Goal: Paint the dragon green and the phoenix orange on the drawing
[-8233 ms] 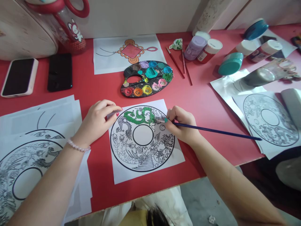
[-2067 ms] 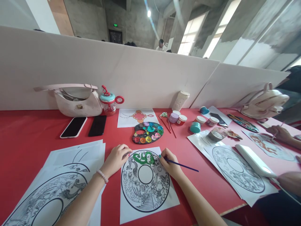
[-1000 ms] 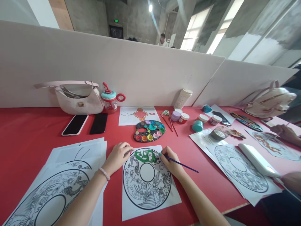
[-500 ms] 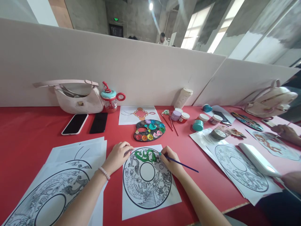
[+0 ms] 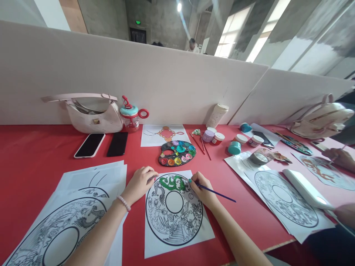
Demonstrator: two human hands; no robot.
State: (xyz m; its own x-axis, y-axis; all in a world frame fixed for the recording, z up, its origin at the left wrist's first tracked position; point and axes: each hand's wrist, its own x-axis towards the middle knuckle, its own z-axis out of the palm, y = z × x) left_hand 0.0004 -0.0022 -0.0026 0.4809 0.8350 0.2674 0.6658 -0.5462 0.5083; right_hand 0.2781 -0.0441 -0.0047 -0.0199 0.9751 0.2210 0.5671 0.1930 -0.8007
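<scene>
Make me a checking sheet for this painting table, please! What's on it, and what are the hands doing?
Surface: red table, much of it under papers and paint things.
Job's things: dragon sheet, top part painted green; paintbrush; palette just behind the sheet.
Clutter: stack of printed sheets, white phone, black phone, handbag, bottle, paint jars.
Hands: left hand rests on the sheet's upper left edge; right hand grips the paintbrush, tip by the green dragon.
Cables: nothing seen.
Surroundings: white partition behind; another person's hand at far right.
</scene>
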